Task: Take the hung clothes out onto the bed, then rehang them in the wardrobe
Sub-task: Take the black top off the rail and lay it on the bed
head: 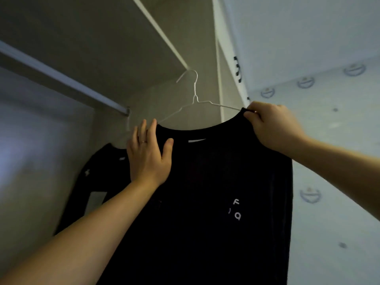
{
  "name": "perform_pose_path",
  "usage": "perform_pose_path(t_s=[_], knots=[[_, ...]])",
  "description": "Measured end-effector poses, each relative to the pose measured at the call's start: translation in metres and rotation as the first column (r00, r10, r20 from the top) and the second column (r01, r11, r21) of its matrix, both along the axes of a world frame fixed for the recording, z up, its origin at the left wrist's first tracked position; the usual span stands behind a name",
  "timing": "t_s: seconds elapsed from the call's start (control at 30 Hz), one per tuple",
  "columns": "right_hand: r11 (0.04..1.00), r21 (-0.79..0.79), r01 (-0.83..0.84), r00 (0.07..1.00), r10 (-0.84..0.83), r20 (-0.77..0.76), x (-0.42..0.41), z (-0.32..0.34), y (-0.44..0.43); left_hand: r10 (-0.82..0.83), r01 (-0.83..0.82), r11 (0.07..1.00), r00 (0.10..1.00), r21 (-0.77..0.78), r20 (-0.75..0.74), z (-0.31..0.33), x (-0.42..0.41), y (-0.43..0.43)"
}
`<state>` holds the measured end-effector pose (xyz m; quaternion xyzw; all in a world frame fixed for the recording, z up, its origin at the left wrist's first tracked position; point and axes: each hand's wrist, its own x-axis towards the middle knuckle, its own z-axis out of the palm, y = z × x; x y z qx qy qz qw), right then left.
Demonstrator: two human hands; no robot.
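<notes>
Beside the end of the rail (61, 79), a black shirt (205, 202) marked "F" rides a wire hanger (195, 93), hook free; right hand (273, 126) pinches its collar, left hand (149, 155) rests flat.

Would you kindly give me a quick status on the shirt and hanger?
Left hand flat on black shirt, right hand pinching its collar edge. Wire hanger hook off the rail. Another dark garment hangs behind.

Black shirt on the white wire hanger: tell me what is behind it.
A second black garment shows past the left hand; the black shirt covers the rest of it.
</notes>
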<state>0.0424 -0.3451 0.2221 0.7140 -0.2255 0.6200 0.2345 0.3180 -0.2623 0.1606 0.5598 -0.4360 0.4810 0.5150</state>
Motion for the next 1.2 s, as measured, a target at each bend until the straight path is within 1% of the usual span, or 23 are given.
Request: perform_pose_path(t_s=[0.07,0.17,0.27,0.33,0.37,0.43,0.53,0.63,0.7,0.77,0.87,1.0,1.07,1.2], knots=[[0.994,-0.034,0.100,0.995,-0.099,0.029,-0.047,-0.001,-0.006,-0.062,0.062,0.998,0.997,0.012,0.036,0.001,-0.038,-0.018],[0.971,-0.040,0.236,0.969,-0.232,0.081,-0.119,-0.008,-0.010,-0.163,0.161,0.986,0.981,0.034,0.106,0.000,-0.102,-0.044],[0.932,-0.023,0.362,0.928,-0.357,0.110,-0.189,-0.018,-0.010,-0.271,0.268,0.963,0.948,0.041,0.165,-0.002,-0.168,-0.066],[0.901,-0.007,0.433,0.896,-0.429,0.113,-0.240,-0.027,-0.008,-0.374,0.372,0.927,0.911,0.046,0.176,-0.005,-0.216,-0.081],[0.885,0.002,0.465,0.880,-0.462,0.110,-0.264,-0.032,-0.007,-0.432,0.428,0.902,0.888,0.058,0.160,-0.007,-0.239,-0.088],[0.846,0.012,0.533,0.841,-0.532,0.099,-0.319,-0.043,-0.002,-0.561,0.552,0.826,0.824,0.111,0.081,-0.015,-0.291,-0.103],[0.775,0.027,0.631,0.772,-0.631,0.080,-0.396,-0.064,0.007,-0.683,0.672,0.717,0.730,0.182,-0.007,-0.036,-0.362,-0.130],[0.706,0.064,0.705,0.703,-0.708,0.060,-0.465,-0.091,0.021,-0.796,0.793,0.571,0.598,0.213,-0.095,-0.066,-0.431,-0.159],[0.673,0.090,0.735,0.672,-0.739,0.042,-0.506,-0.112,0.030,-0.842,0.847,0.479,0.518,0.229,-0.154,-0.087,-0.476,-0.175],[0.654,0.121,0.747,0.658,-0.753,0.011,-0.542,-0.137,0.039,-0.869,0.876,0.406,0.458,0.261,-0.187,-0.108,-0.518,-0.186],[0.640,0.189,0.745,0.655,-0.755,-0.022,-0.588,-0.179,0.050,-0.896,0.896,0.326,0.395,0.301,-0.204,-0.145,-0.572,-0.204],[0.617,0.310,0.723,0.656,-0.754,-0.028,-0.630,-0.246,0.054,-0.922,0.911,0.212,0.307,0.354,-0.236,-0.204,-0.626,-0.233],[0.598,0.382,0.705,0.659,-0.751,-0.041,-0.650,-0.287,0.045,-0.921,0.905,0.160,0.281,0.394,-0.270,-0.238,-0.649,-0.248],[0.522,0.540,0.661,0.655,-0.752,-0.076,-0.679,-0.368,0.017,-0.907,0.864,0.084,0.273,0.497,-0.321,-0.312,-0.684,-0.295]])
